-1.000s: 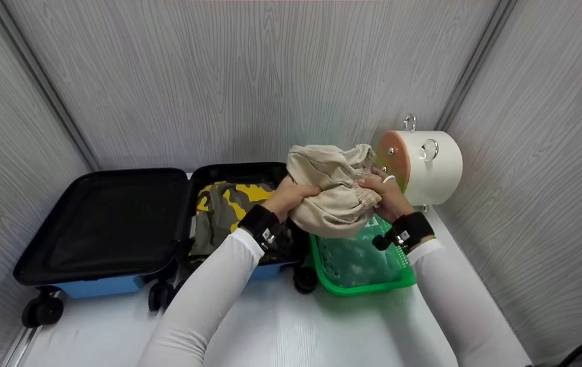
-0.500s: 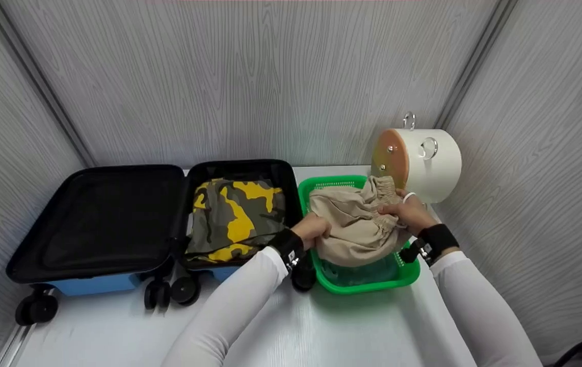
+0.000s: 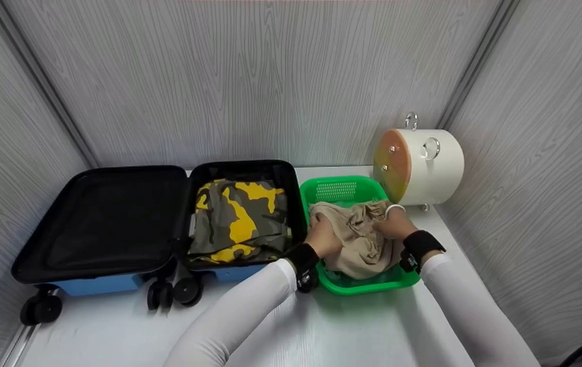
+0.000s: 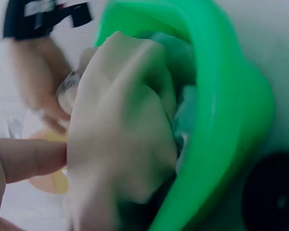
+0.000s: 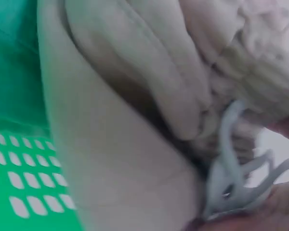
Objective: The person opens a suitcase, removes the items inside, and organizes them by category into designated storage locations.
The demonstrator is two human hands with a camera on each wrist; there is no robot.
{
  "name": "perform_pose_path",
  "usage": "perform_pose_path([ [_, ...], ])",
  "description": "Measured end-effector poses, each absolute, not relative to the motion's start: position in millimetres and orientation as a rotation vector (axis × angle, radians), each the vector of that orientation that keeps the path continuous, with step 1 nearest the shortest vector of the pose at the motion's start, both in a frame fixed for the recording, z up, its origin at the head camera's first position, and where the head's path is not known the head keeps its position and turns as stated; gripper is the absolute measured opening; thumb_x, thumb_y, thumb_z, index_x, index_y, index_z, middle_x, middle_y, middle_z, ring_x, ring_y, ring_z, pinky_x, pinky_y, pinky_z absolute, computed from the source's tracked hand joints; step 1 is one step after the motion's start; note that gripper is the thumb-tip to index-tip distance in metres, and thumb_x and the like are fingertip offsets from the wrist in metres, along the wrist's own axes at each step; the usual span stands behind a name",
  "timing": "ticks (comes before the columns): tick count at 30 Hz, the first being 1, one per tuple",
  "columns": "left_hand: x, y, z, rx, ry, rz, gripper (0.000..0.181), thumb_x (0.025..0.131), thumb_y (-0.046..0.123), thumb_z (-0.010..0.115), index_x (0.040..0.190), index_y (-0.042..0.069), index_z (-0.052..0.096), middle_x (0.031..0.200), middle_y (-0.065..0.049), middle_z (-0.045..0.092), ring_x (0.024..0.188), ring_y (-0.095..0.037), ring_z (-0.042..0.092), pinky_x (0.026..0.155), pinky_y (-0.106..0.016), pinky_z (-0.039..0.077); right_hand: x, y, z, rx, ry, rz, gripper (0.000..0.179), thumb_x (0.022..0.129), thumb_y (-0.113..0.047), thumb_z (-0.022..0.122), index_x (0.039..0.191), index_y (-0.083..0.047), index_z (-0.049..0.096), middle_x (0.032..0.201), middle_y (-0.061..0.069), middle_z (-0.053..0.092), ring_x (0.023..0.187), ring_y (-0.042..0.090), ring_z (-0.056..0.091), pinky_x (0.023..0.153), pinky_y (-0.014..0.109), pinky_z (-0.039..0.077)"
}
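A beige garment [image 3: 360, 244] with a gathered elastic waistband lies bunched low in the green basket [image 3: 367, 289], over dark green cloth [image 4: 180, 55]. My left hand [image 3: 325, 238] holds its left side; in the left wrist view one finger meets the cloth beside the basket rim. At the waistband, my right hand [image 3: 397, 224] grips the gathered fabric, its fingertips partly hidden by folds. A white looped band [image 5: 231, 168] shows by that hand in the right wrist view, which is blurred.
Left of the basket lies an open blue suitcase [image 3: 100, 285] with a black interior. Folded yellow-and-grey camouflage cloth [image 3: 240, 216] fills its right half. A white cylinder [image 3: 436, 165] with an orange-yellow end lies behind the basket, near the right wall [image 3: 540, 168].
Both hands have brought the beige garment from over the suitcase and basket edge rightward and down into the basket. The camouflage cloth, partly covered by the left arm before, is now in full view.
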State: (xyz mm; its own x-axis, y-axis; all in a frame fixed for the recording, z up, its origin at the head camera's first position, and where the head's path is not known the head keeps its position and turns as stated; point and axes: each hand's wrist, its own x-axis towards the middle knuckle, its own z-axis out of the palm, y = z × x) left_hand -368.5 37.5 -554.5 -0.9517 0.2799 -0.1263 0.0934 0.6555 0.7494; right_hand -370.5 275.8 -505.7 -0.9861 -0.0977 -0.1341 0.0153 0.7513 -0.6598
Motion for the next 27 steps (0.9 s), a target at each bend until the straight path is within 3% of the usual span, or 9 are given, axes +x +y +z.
perform_pose_path([
  [2, -371, 42, -567, 0.377, 2.748, 1.083, 0.099, 0.085, 0.008, 0.075, 0.169, -0.002, 0.024, 0.175, -0.027, 0.021, 0.158, -0.05, 0.03, 0.115, -0.053, 0.047, -369, 270, -507, -0.131, 2.867, -0.901, 0.034, 0.097, -0.013, 0.07, 0.115, 0.015, 0.06, 0.093, 0.013, 0.057, 0.081, 0.024, 0.057, 0.076, 0.039, 0.05],
  [4, -372, 45, -576, 0.461, 2.787, 0.994, 0.097, 0.085, 0.01, 0.078, 0.169, 0.004, 0.031, 0.177, -0.023, 0.023, 0.165, -0.044, 0.022, 0.123, -0.055, 0.041, -367, 265, -511, -0.174, 2.875, -0.783, 0.025, 0.097, -0.017, 0.07, 0.096, 0.006, 0.06, 0.083, 0.01, 0.051, 0.077, 0.03, 0.055, 0.075, 0.044, 0.048],
  [5, -372, 46, -579, 0.502, 2.784, 0.954, 0.091, 0.085, 0.009, 0.077, 0.167, 0.004, 0.038, 0.176, -0.022, 0.028, 0.165, -0.043, 0.022, 0.127, -0.053, 0.037, -366, 263, -513, -0.185, 2.86, -0.739, 0.026, 0.097, -0.019, 0.07, 0.095, 0.004, 0.059, 0.085, 0.011, 0.052, 0.08, 0.031, 0.055, 0.076, 0.045, 0.047],
  [9, -369, 44, -583, 0.62, 2.731, 0.733, 0.039, 0.084, 0.013, 0.075, 0.122, 0.003, 0.075, 0.152, -0.019, 0.06, 0.15, -0.036, 0.046, 0.124, -0.044, 0.038, -360, 255, -521, -0.229, 2.783, -0.488, 0.042, 0.103, -0.025, 0.064, 0.124, 0.012, 0.061, 0.123, 0.035, 0.062, 0.108, 0.048, 0.066, 0.095, 0.054, 0.054],
  [11, -366, 42, -579, 0.655, 2.713, 0.676, 0.007, 0.084, 0.013, 0.073, 0.088, 0.008, 0.075, 0.13, -0.015, 0.07, 0.131, -0.033, 0.058, 0.114, -0.038, 0.043, -358, 252, -522, -0.267, 2.759, -0.358, 0.052, 0.105, -0.024, 0.061, 0.144, 0.011, 0.054, 0.148, 0.041, 0.05, 0.129, 0.056, 0.059, 0.11, 0.06, 0.05],
  [14, -364, 40, -574, 0.7, 2.719, 0.615, 0.022, 0.082, 0.015, 0.073, 0.065, 0.016, 0.058, 0.1, -0.007, 0.069, 0.101, -0.026, 0.06, 0.092, -0.035, 0.046, -357, 246, -525, -0.337, 2.732, -0.197, 0.055, 0.101, -0.019, 0.065, 0.15, 0.004, 0.055, 0.159, 0.039, 0.044, 0.143, 0.058, 0.048, 0.119, 0.065, 0.041],
  [17, -366, 40, -573, 0.724, 2.719, 0.579, 0.027, 0.081, 0.018, 0.074, 0.063, 0.02, 0.053, 0.093, -0.005, 0.067, 0.09, -0.024, 0.057, 0.082, -0.036, 0.046, -357, 242, -532, -0.372, 2.725, -0.094, 0.056, 0.095, -0.014, 0.069, 0.15, -0.009, 0.06, 0.163, 0.032, 0.043, 0.146, 0.062, 0.04, 0.112, 0.07, 0.045],
  [22, -374, 43, -575, 0.695, 2.694, 0.602, 0.02, 0.081, 0.025, 0.081, 0.071, 0.017, 0.066, 0.101, -0.004, 0.075, 0.095, -0.022, 0.064, 0.086, -0.036, 0.052, -361, 243, -542, -0.433, 2.753, 0.027, 0.052, 0.097, -0.017, 0.069, 0.148, -0.022, 0.062, 0.159, 0.024, 0.049, 0.134, 0.067, 0.046, 0.095, 0.079, 0.049],
  [27, -375, 32, -563, 0.676, 2.608, 0.89, 0.016, 0.079, 0.022, 0.084, 0.078, 0.013, 0.07, 0.084, 0.001, 0.07, 0.075, -0.016, 0.062, 0.071, -0.036, 0.055, -367, 248, -528, -0.483, 2.76, -0.113, 0.037, 0.097, -0.013, 0.068, 0.134, -0.013, 0.071, 0.139, 0.021, 0.069, 0.118, 0.049, 0.067, 0.098, 0.061, 0.056],
])
